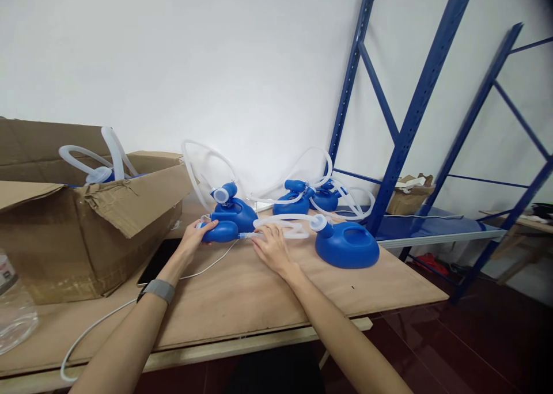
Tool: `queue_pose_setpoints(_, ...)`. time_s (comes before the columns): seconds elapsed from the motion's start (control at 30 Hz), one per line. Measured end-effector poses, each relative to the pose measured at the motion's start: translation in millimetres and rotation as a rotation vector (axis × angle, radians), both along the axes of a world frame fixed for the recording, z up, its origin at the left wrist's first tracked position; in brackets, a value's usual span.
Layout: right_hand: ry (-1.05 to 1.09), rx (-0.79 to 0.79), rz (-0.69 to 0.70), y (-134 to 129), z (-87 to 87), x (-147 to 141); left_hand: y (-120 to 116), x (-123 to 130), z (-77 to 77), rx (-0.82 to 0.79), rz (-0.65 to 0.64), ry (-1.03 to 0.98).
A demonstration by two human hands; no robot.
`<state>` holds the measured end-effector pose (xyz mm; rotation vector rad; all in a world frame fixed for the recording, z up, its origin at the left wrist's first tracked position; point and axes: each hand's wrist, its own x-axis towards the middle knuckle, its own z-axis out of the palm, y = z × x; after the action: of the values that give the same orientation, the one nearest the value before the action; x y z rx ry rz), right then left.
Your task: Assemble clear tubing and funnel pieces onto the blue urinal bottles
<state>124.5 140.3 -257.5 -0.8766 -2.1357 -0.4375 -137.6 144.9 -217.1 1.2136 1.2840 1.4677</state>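
Note:
My left hand (196, 235) is closed around the back end of a blue bulb-shaped plastic piece (222, 231), held just above the table. A clear connector joins its front end to a whitish flexible tube (298, 231). The fingers of my right hand (272, 247) are closed on that tube close to the connector. From there the tube loops right toward the white cap (318, 222) of a blue jug-like bottle with a handle (348, 245), which stands at the right of the table. Behind my left hand stands another blue bottle (237, 212) with its own tube.
An open cardboard box (52, 244) with tubes sticking out stands left. A dark phone (158, 261) lies beside it, with a white cable (99, 325) along the table. Other blue bottles (290, 204) stand by the wall. A blue metal rack (406, 135) rises at right.

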Motion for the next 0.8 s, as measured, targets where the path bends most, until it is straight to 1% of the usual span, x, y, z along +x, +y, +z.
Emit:
queue_pose_setpoints(0.07,-0.011,-0.088,0.041,-2.1,-5.0,-10.2,0.0,0.7,-0.1,0.004,-0.008,-0.001)
queue_pose_setpoints(0.1,0.025,-0.162,0.054,-2.3,-7.9,-14.9,0.4,1.0,-0.3,0.005,-0.008,-0.001)
queue_pose_setpoints(0.23,0.411,-0.529,0.072,2.7,-18.5,-23.5,3.6,-0.7,-3.0,0.011,0.030,-0.013)
queue_pose_setpoints(0.3,0.526,-0.634,0.101,8.1,-22.0,-21.7,5.6,-2.8,-4.9,0.015,0.046,-0.026)
queue_pose_setpoints(0.43,0.605,-0.765,0.224,19.7,-27.7,-18.2,8.5,-4.9,-8.4,0.013,0.042,-0.049)
queue_pose_setpoints(0.57,0.671,-0.905,0.347,27.4,-32.2,-21.0,9.0,-2.9,-10.5,0.010,-0.004,-0.060)
queue_pose_setpoints(0.67,0.700,-0.975,0.390,29.6,-34.1,-22.9,8.7,-1.0,-11.2,0.007,-0.041,-0.059)
queue_pose_setpoints(0.8,0.707,-1.028,0.410,28.5,-35.7,-24.4,7.1,0.2,-10.5,0.006,-0.068,-0.053)
